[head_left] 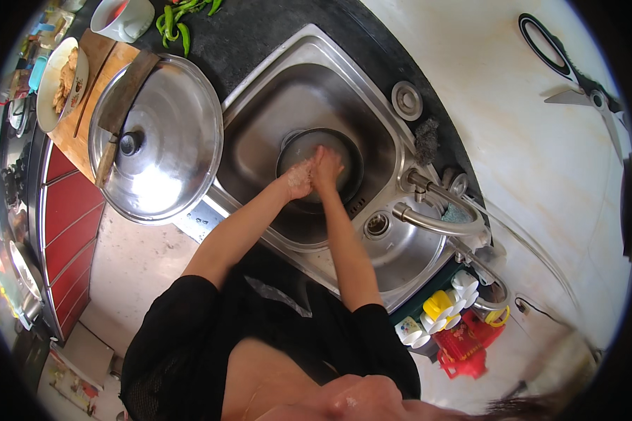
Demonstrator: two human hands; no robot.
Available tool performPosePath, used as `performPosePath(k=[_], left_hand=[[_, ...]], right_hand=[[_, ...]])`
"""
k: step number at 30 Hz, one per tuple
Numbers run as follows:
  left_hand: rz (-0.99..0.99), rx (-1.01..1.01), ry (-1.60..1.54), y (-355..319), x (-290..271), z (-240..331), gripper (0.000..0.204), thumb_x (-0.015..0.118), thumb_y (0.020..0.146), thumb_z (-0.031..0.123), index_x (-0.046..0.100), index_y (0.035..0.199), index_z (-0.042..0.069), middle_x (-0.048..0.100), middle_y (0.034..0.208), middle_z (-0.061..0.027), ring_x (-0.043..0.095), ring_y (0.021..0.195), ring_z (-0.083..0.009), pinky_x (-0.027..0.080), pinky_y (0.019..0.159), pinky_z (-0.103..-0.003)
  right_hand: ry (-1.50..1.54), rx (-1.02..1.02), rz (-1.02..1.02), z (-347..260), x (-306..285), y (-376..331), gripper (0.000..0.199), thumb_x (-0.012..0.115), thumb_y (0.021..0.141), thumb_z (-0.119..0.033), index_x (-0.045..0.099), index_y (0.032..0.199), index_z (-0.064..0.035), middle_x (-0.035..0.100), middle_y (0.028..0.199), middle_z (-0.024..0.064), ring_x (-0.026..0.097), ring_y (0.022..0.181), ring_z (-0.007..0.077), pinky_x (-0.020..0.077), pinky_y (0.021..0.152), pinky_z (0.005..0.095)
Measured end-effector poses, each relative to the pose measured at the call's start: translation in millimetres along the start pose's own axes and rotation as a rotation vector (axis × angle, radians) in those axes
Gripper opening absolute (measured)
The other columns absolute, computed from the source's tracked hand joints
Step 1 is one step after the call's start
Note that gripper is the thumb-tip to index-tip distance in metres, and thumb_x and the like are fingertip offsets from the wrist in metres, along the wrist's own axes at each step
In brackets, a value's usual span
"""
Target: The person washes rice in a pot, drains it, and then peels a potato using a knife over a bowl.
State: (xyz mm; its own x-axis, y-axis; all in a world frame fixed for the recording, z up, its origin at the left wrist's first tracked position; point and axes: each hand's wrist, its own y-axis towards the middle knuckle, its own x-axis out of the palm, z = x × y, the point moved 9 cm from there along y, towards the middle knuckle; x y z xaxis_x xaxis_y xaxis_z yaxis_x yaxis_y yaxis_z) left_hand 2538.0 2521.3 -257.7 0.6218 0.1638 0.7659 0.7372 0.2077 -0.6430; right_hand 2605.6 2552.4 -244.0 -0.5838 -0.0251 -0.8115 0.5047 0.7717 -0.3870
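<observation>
A dark bowl [321, 168], standing in the middle of a steel sink [260, 105], is being worked in by both hands. The left hand [299, 179] and right hand [327, 167] are being pressed together over the bowl's cloudy water, curled narrowly around something pale, perhaps grains or foam; whether anything is actually being gripped cannot be told. The washing is judged to be under way rather than finished, since the water is being left murky and undrained. A curved tap [439, 221] is being seen to the right, apparently with no water running. To the left, a large steel lid [168, 140] with a cleaver [123, 105] across it is being rested on the counter, beside a plate of food [62, 81]; green peppers [179, 21] are lying above, uncut.
</observation>
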Motion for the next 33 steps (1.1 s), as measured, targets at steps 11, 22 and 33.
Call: performPosePath(k=[11,22,33], left_hand=[[0.265,0.448,2.586,32,25,38,0.038,0.049,0.076,0.011,0.047,0.113,0.011,0.04,0.125,-0.0081,0.036,0.117,-0.0266,0.035,0.092,-0.044],[0.395,0.008,2.066,20,-15,44,0.072,0.059,0.067,0.011,0.027,0.131,0.016,0.023,0.138,-0.0114,0.019,0.127,-0.0334,0.026,0.1,-0.046],[0.318,0.103,2.512,-1,71,60,0.047,0.059,0.066,0.012,0.049,0.111,0.003,0.045,0.12,-0.0124,0.035,0.119,-0.0209,0.026,0.1,-0.035]], right_hand=[[-0.365,-0.188,0.033,40,28,-1,0.05,0.05,0.077,-0.015,0.035,0.123,-0.0072,0.031,0.127,0.0216,0.037,0.111,0.0395,0.0316,0.092,0.0479],[0.869,0.088,-0.489,25,48,-47,0.071,0.056,0.07,-0.007,0.022,0.132,-0.0072,0.031,0.129,0.025,0.031,0.121,0.0359,0.0312,0.096,0.0402],[-0.01,-0.432,-0.119,-18,-24,25,0.037,0.047,0.073,-0.002,0.05,0.11,-0.0049,0.053,0.101,0.0181,0.048,0.098,0.0342,0.0391,0.084,0.0385]])
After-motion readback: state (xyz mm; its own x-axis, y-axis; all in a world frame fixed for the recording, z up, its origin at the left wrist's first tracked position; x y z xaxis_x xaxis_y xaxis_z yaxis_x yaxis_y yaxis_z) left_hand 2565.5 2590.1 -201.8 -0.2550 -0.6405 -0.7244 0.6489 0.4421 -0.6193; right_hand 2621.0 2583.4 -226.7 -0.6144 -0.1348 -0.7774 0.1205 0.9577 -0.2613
